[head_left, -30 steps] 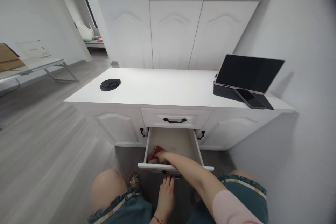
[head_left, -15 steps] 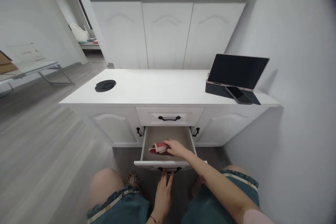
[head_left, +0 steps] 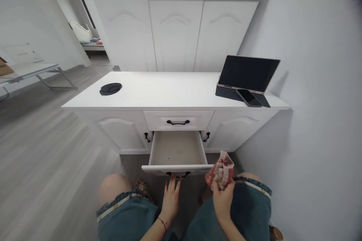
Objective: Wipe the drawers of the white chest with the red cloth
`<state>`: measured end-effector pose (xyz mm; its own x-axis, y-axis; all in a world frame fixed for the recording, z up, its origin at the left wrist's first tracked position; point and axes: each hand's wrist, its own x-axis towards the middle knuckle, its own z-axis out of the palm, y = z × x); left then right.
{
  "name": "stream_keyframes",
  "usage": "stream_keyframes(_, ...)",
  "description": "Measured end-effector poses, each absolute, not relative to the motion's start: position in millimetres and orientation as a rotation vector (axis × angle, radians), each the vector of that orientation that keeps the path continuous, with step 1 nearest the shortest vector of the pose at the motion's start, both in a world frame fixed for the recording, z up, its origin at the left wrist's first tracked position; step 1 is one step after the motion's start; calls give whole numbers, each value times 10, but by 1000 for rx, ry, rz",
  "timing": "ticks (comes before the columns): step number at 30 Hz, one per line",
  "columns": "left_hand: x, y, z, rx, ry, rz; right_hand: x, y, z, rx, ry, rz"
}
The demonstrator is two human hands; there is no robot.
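Note:
My right hand (head_left: 222, 199) is closed around a small red and white cloth item (head_left: 221, 169), held up to the right of the open lower drawer (head_left: 177, 167). The inside of that drawer shows bare. My left hand (head_left: 171, 197) has its fingers stretched out, their tips just below the drawer's black handle (head_left: 177, 174). I am crouched in front of the white cabinet, and my knees in teal shorts are at the bottom of the view.
The white cabinet top (head_left: 169, 92) carries a round black item (head_left: 110, 88) at the left and a propped tablet (head_left: 248, 74) with a phone (head_left: 249, 98) at the right. A shut upper drawer (head_left: 178, 120) sits above. A wall stands close on the right; wood floor lies to the left.
My right hand has drawn the red and white cloth item out of the drawer and back to the right. The left hand stays under the handle. The view has pulled back a little.

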<state>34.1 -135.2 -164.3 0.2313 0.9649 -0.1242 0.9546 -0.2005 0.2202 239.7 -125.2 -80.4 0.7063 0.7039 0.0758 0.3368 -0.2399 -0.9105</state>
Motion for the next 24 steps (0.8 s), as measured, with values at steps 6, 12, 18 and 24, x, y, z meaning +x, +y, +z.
stream_keyframes(6,359,-1381,-1626,2221,1802,101,2102,-1038,-1425,-1952,-957,463)
stream_keyframes(12,351,-1386,-1601,2178,1811,125,1825,-1033,-1726,-1927,-1417,420)
stream_keyframes(18,271,-1456,-1726,2128,1749,133,1398,-1059,-1569,-1625,-2076,375)
stream_keyframes(24,119,-1622,-1647,2008,1683,108,934,-989,-1310,-1466,-2419,280)
